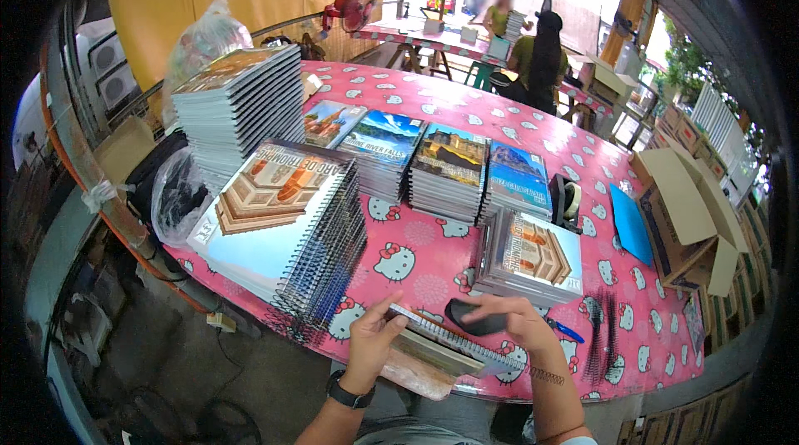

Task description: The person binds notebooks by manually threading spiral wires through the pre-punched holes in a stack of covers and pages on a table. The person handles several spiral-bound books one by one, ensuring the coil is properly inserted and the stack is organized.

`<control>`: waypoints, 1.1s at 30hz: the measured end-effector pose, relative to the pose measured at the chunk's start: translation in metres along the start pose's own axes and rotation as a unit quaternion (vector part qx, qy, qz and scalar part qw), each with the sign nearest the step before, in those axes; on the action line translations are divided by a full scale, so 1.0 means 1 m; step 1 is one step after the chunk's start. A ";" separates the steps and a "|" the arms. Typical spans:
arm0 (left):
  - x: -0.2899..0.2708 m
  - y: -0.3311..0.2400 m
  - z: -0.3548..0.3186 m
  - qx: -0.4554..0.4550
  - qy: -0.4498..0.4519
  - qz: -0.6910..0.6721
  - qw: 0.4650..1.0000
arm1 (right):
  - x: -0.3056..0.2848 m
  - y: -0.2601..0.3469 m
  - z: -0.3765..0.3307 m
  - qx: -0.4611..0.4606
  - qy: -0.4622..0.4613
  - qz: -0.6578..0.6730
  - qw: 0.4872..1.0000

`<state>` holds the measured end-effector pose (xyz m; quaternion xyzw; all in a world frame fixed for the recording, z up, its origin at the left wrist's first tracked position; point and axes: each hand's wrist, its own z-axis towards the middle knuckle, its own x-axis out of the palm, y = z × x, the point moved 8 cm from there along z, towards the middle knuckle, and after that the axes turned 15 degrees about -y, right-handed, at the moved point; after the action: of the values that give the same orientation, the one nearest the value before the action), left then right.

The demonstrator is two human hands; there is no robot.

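Observation:
My left hand (375, 343) grips the left end of a spiral notebook (449, 333), thumb on the near side. The notebook stands on edge at the table's front, its coil along the top. A loose length of coil (546, 375) sticks out past its right end, by my right forearm. My right hand (514, 320) is closed on a dark, rounded, pad-like object (474, 318) just above the coil; its kind does not show clearly. Below the notebook is a pale brown block-like thing (420, 364), partly hidden.
Coil-bound notebooks (275, 195) and a tall stack of books (237, 104) fill the left. More stacks (449, 170) stand mid-table; another pile (533, 258) sits nearer. Right lie a blue knife (566, 331), black coils (601, 337) and an open carton (682, 212). Two people are beyond.

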<state>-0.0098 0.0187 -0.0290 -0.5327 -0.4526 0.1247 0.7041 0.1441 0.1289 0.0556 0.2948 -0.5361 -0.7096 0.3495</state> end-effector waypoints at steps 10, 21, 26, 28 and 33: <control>-0.012 0.011 0.004 -0.024 -0.019 -0.039 0.999 | 0.021 -0.021 0.015 0.043 0.046 -0.148 0.987; 0.043 -0.059 -0.013 0.176 0.091 0.214 0.956 | 0.012 0.066 -0.024 -0.137 0.009 -0.337 0.931; 0.073 -0.067 -0.026 0.197 0.115 0.130 0.965 | 0.028 0.075 -0.050 -0.193 -0.071 -0.490 0.847; 0.078 -0.063 -0.029 0.176 0.126 0.107 0.970 | 0.036 0.077 -0.060 -0.143 -0.064 -0.518 0.841; 0.087 -0.073 -0.038 0.224 0.168 0.124 0.952 | 0.036 0.083 -0.044 -0.128 -0.125 -0.470 0.864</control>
<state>0.0457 0.0228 0.0774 -0.4267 -0.2186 0.2176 0.8502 0.1732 0.0604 0.1237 0.3736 -0.2777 -0.8830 -0.0605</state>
